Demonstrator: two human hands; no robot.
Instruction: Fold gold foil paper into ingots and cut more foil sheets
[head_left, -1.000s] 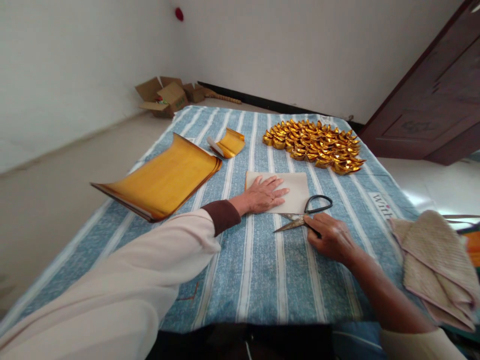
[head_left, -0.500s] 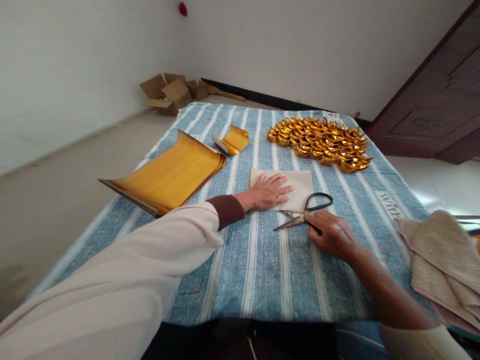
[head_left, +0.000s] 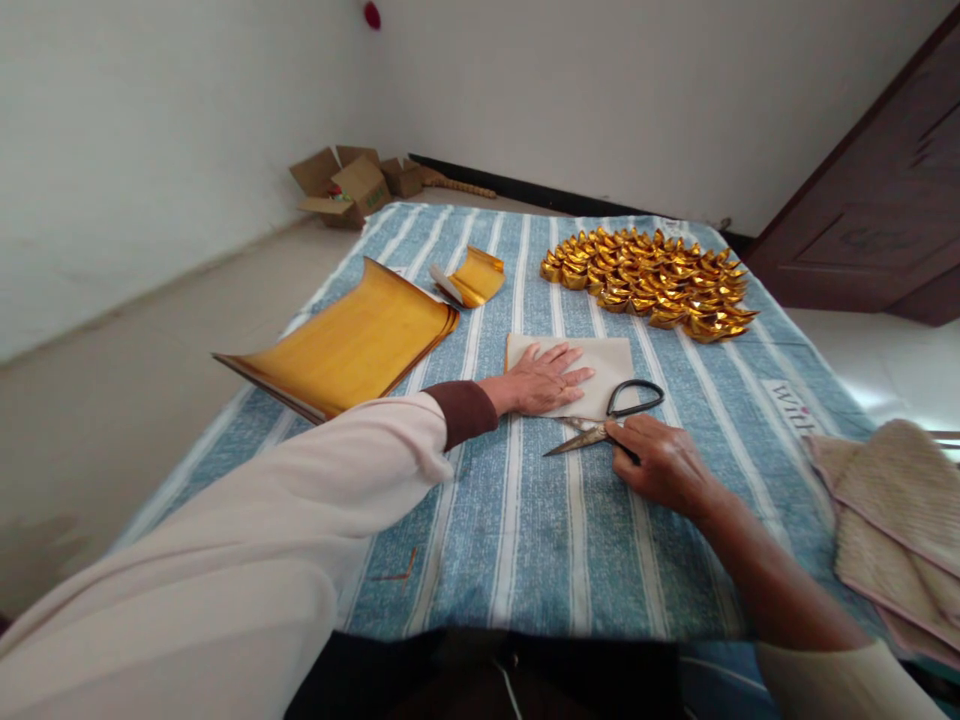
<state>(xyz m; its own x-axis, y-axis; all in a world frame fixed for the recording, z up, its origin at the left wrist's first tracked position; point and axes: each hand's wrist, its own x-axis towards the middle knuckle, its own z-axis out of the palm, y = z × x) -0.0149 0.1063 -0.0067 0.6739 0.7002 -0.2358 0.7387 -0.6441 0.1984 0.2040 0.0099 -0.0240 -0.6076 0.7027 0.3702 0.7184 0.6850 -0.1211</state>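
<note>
My left hand [head_left: 549, 380] lies flat with its fingers spread on a pale sheet of paper [head_left: 609, 362], whose left edge shows a thin gold strip. My right hand [head_left: 656, 458] is closed around one black handle of a pair of scissors [head_left: 585, 438]. The blades are parted and point left, the upper one close along the paper's near edge. The other handle loop lies over the paper's near right corner. Left of the paper rests a stack of large gold sheets [head_left: 360, 345] with curled edges. A smaller curled gold piece [head_left: 478, 277] sits beyond it.
Many folded gold paper ingots [head_left: 649, 280] are massed at the far right of the striped tablecloth [head_left: 517, 560]. A beige towel [head_left: 896, 500] lies at the right edge. Open cardboard boxes [head_left: 349, 185] stand on the floor by the wall.
The view has shifted slightly, so everything sits a little further right. My left hand stays flat on the paper and my right hand keeps hold of the scissors, with hardly any movement.
</note>
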